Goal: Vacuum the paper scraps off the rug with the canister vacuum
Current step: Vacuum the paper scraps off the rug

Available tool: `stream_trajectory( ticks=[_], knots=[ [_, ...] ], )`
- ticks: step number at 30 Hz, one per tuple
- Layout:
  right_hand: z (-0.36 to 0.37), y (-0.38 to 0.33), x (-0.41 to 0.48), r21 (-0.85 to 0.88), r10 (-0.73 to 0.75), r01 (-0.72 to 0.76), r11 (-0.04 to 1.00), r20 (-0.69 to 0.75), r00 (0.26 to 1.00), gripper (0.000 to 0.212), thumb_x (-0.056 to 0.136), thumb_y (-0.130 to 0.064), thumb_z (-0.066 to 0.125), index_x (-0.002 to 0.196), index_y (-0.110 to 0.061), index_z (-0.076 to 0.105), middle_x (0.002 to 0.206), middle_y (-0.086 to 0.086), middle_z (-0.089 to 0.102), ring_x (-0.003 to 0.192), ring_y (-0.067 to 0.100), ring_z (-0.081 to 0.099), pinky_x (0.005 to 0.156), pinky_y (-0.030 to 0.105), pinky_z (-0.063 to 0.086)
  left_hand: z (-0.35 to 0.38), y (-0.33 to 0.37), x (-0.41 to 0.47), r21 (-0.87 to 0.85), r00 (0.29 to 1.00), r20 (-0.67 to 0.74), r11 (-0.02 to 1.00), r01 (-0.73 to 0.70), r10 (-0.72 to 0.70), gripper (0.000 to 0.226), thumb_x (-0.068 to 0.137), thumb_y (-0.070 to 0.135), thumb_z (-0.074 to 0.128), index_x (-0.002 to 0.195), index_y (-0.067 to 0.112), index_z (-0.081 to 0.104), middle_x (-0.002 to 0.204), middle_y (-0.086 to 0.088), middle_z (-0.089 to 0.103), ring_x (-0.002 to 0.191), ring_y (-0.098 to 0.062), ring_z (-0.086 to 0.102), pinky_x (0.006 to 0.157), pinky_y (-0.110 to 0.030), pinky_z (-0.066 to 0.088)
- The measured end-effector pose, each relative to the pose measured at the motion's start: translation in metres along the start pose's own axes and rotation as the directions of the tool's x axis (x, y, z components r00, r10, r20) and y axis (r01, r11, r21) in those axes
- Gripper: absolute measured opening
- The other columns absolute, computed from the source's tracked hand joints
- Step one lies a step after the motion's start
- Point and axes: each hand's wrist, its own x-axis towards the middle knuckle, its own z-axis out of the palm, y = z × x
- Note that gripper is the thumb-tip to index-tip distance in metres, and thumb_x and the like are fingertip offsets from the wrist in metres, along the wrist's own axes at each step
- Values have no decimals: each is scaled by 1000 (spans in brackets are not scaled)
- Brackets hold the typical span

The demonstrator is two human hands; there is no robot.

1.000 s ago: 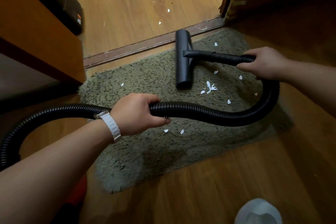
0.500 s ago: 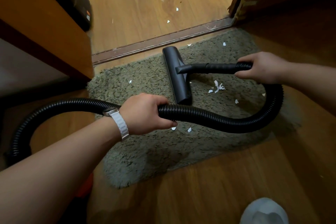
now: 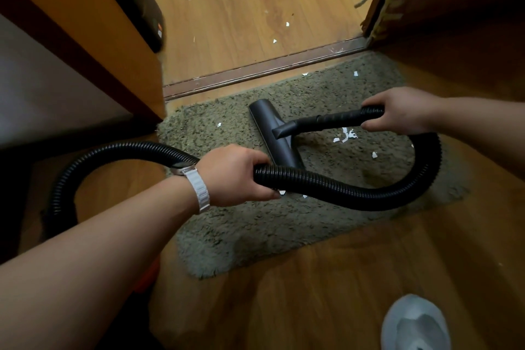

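Left hand: fingers wrapped tight around the ribbed black hose, gripping its middle stretch above the near part of the rug; a white watch sits on the wrist.
Right hand: fingers curled closed on the hose's end, where it meets the rigid black wand.
Floor nozzle: flat on the rug, left of the right hand, its long side running far to near.
Hose: loops from the right hand down and back left, through the left hand, off to the left.
Rug: shaggy grey-green, on wood floor by a door threshold.
Paper scraps: a white cluster just right of the nozzle under the wand; single bits elsewhere on the rug, more on the far floor.
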Motion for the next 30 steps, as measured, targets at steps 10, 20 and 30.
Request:
stream_trajectory(
  ticks=[10,20,30],
  knots=[
    [-2,-33,-24,6,32,-31,999,-15,999,25,89,-39,68,111,-27,68,79,3,67,62,19,61,52,28,41,-8,-29,-40,26,995,-103,1000,11,-8,40,73,68,66,86,30,60,69,11,59,67,-7,57,63,-31,53],
    [10,-10,-27,163,137,-132,978,-19,990,35,91,-38,68,124,-29,62,78,8,69,62,28,68,56,33,48,-4,-40,-36,26,993,-115,999,25,-22,43,72,72,62,89,33,61,68,12,59,65,-4,57,61,-30,54],
    [10,26,-33,92,171,-166,982,-41,984,26,89,-41,67,112,-28,67,76,4,67,64,23,63,56,35,45,6,-6,-4,61,987,-145,995,74,-64,42,73,71,63,87,32,60,67,12,59,63,-5,57,58,-27,52]
  ],
)
